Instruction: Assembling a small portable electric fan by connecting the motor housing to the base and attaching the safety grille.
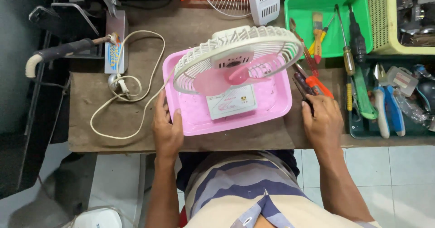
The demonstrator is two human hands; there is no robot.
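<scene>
Repair workshop, worn workbench [113,137], tool trays [362,37], screwdrivers [348,58]
</scene>
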